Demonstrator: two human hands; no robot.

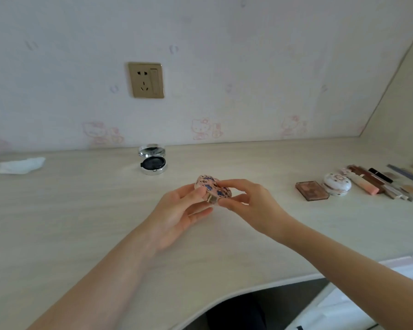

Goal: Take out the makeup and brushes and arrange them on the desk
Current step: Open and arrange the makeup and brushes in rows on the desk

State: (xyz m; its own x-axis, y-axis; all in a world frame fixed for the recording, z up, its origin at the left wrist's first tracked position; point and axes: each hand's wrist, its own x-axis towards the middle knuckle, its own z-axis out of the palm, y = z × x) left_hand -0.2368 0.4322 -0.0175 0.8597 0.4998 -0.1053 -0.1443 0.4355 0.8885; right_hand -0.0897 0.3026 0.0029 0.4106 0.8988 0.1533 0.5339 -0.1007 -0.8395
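1. One view only, from the head camera: I have the pink patterned compact (213, 189) held up between both hands, just above the middle of the desk (81, 222), not resting on it.
2. My left hand (177, 215) cups it from the left, thumb and fingertips pinching the edge; the lower fingers lie straight and loose under it.
3. My right hand (250, 201) pinches the right side, fingers curled over the lid and thumb below, near the gold clasp (212, 199).
4. Whether the lid is cracked open I cannot tell; it looks closed.
5. Laid out already at the right: a brown palette (311, 190), a white round case (337, 184), then a row of sticks and brushes (377, 184). An open silver compact (153, 159) sits by the wall, well apart.
6. To do this step well, I judge I should keep the compact level, carry it right with one firm pinch, and set it flat just beside the brown palette, in line with the row.
7. Release only once it rests on the desk, or it may slide or knock its neighbours.
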